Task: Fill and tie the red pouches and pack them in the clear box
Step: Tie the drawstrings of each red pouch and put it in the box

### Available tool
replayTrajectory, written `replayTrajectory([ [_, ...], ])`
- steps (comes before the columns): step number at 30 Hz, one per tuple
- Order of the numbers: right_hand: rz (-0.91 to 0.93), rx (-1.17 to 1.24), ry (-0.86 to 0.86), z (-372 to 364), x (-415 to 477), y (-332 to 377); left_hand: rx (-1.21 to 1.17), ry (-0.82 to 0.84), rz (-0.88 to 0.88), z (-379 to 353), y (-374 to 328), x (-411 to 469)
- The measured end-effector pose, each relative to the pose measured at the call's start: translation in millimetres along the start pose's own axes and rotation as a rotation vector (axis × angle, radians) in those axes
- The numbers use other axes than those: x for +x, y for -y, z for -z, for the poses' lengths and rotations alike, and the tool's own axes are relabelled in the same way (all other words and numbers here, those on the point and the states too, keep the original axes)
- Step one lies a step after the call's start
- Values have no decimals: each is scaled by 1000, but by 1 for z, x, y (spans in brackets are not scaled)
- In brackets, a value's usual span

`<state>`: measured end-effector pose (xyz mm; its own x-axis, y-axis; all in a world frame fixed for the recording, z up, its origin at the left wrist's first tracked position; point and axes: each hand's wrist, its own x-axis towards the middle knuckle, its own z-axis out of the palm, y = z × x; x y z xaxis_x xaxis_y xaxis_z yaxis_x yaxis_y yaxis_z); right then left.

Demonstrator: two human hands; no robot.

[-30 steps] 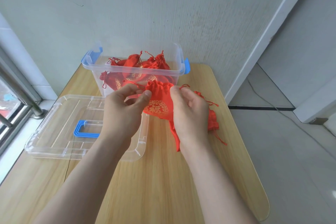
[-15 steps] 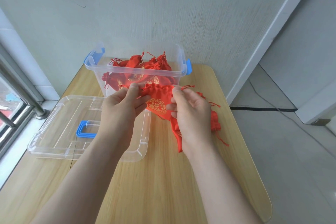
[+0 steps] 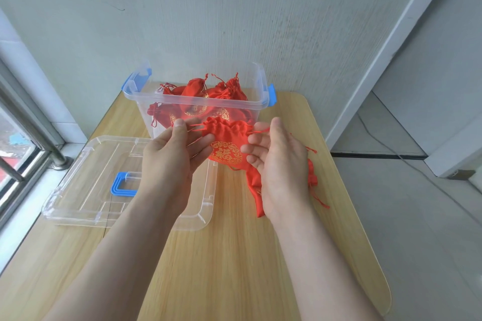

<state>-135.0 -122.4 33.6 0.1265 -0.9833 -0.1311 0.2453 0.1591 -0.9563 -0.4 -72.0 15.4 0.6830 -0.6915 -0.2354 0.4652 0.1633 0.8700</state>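
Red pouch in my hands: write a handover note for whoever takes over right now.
Left hand pinches the left drawstring of the red pouch; right hand pinches the right one, held above the table before the clear box.
Done: several tied pouches lie in the box; its lid lies off, to the left.
Left: finish tying this pouch, pack it, then the loose pouches behind the right hand.

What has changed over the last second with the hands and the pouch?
The left hand and right hand have drawn apart sideways, each pinching one of the drawstrings, which now stretch out from the gathered mouth of the pouch. The clear box, its lid and the loose pouches stayed put.
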Motion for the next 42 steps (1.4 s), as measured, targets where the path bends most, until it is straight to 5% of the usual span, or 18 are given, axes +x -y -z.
replayTrajectory([
  [17, -299, 574, -89, 5, 1, 3, -253, -65, -40, -4, -5, -3],
  [29, -278, 109, -186, 5, 6, -3, 80, -23, -49, -1, -7, -5],
  [36, -26, -284, 91, 1, 0, -13, 513, 164, 55, 0, 1, -5],
  [42, -54, -468, 289, 5, -3, -13, 713, 350, -112, -3, 3, -13],
])
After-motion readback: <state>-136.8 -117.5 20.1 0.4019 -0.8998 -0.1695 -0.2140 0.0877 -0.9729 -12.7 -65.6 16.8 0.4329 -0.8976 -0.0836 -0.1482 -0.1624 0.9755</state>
